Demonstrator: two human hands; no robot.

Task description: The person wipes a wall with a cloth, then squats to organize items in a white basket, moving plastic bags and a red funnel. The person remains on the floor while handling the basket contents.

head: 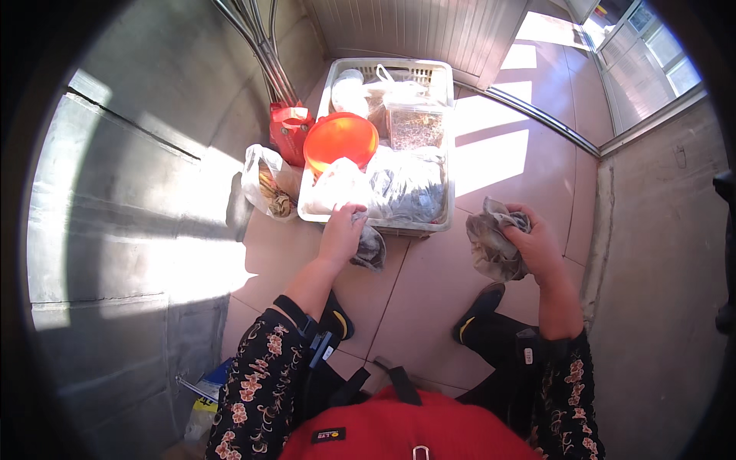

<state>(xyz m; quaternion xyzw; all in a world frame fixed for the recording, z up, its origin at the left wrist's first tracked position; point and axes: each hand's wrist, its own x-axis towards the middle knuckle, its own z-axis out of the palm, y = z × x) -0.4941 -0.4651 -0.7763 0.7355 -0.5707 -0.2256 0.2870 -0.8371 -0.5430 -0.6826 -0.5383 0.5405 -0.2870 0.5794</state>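
My left hand (343, 234) is at the near edge of a white plastic crate (376, 223), closed around the top of a small bag with dark contents (370, 250). Held away from the crate, on the right, my right hand (535, 241) grips a crumpled greyish cloth or bag (495, 240); its exact material is unclear. An orange plastic bowl (342, 140), a clear container of dried material (418, 129), a bright white bag (338, 187) and a clear plastic bag with dark contents (409, 187) lie in the crate. More plastic bags fill its far end.
Left of the crate stand a red holder (289, 135) with long metal rods (270, 63) and a white plastic bag (269, 183) with yellowish contents. Grey walls rise on both sides. A sliding-door track (540, 119) crosses the tiled floor (425, 287). My shoes flank the floor before me.
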